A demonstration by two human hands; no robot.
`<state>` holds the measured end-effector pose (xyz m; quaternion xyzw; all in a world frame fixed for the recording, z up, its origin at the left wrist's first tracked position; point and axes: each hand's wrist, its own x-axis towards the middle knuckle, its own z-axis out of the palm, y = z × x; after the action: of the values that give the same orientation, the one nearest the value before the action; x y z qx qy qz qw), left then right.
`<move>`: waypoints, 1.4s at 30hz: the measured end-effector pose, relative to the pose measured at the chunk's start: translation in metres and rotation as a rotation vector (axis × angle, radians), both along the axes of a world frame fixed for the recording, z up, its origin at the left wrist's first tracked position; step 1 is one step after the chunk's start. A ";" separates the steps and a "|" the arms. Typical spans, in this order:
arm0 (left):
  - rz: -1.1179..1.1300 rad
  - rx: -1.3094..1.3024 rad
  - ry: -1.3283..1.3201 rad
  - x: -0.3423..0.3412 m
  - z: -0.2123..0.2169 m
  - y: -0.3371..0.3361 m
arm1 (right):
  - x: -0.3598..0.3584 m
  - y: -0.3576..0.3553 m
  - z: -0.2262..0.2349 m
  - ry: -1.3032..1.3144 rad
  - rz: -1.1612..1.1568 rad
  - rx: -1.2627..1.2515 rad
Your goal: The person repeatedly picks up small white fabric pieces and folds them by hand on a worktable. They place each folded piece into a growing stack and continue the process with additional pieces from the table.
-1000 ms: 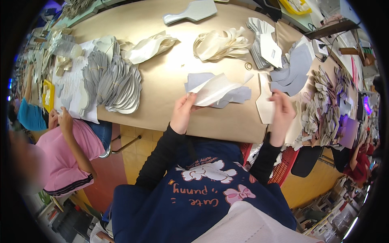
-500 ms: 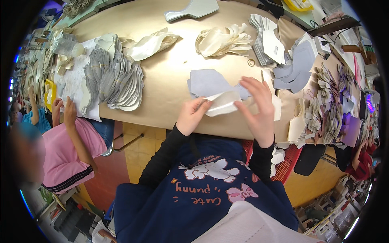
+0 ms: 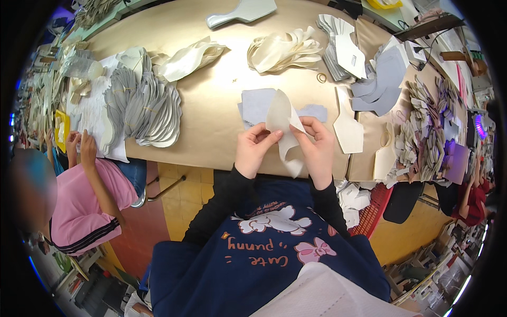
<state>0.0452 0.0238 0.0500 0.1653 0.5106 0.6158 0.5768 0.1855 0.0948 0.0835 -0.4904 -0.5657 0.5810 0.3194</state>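
Between my two hands, above the table's near edge, hangs a thin off-white cut piece (image 3: 281, 113), curled and upright. My left hand (image 3: 255, 148) pinches its left side between thumb and fingers. On the other side my right hand (image 3: 315, 148) grips it the same way, fingers bent. Just behind lie grey-blue cut pieces (image 3: 257, 103), partly covered by the piece I hold. To the right of my right hand a single cream cut piece (image 3: 349, 127) rests flat on the table.
Grey bundled pieces (image 3: 142, 108) lie at left, beside a seated person in pink (image 3: 92, 198). Cream bundles (image 3: 282, 52) and white stacks (image 3: 343, 50) sit farther back. More grey pieces (image 3: 383, 82) are at right. A red basket (image 3: 372, 211) stands below the table edge.
The held piece has turned from lying sideways to standing upright and curled. My right hand has moved inward and closed on it, uncovering the cream piece at right. The view shifted slightly.
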 end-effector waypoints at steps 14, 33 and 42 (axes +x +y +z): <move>-0.551 -0.106 0.227 -0.030 -0.004 -0.013 | 0.032 0.003 -0.027 0.112 0.015 -0.206; -0.980 -0.282 0.932 -0.143 0.069 -0.126 | 0.056 0.016 -0.040 0.126 -0.091 -0.179; -0.351 0.142 0.088 0.049 -0.001 -0.014 | 0.061 0.014 -0.023 -0.043 -0.058 -0.002</move>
<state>0.0939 0.0098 0.0493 0.3190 0.4537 0.5324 0.6395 0.2470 0.1085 0.0602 -0.5195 -0.5573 0.5612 0.3233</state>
